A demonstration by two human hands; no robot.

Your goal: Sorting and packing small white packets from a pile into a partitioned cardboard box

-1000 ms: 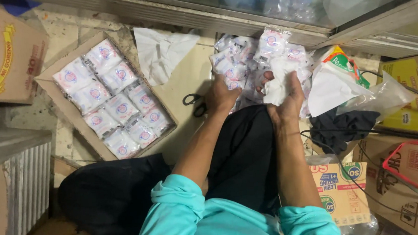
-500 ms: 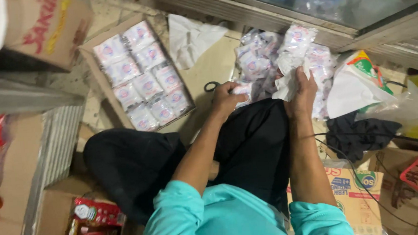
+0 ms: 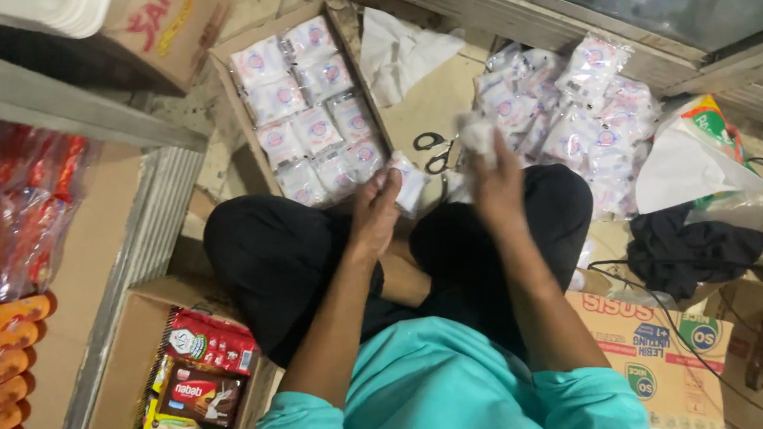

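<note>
I sit cross-legged on the floor in black trousers. My left hand (image 3: 376, 208) grips a small white sachet packet (image 3: 410, 183) just in front of the cardboard tray (image 3: 228, 79), which is filled with rows of the same white packets with pink-blue round marks. My right hand (image 3: 494, 174) is closed on another white packet (image 3: 475, 131), raised above my right knee. A loose heap of the packets (image 3: 584, 115) lies on the floor beyond my right hand. Black-handled scissors (image 3: 435, 149) lie between the tray and the heap.
A crumpled white bag (image 3: 400, 48) lies past the scissors. An open carton of snack packs (image 3: 197, 383) stands at my left knee, shelves with red and orange packs (image 3: 5, 271) at far left. Printed cartons (image 3: 663, 337), a dark cloth (image 3: 693, 249) and plastic bags (image 3: 695, 158) crowd the right.
Both hands have left the heap and moved left towards the tray, each carrying a packet. The view has swung left, showing the shelf and the snack carton.
</note>
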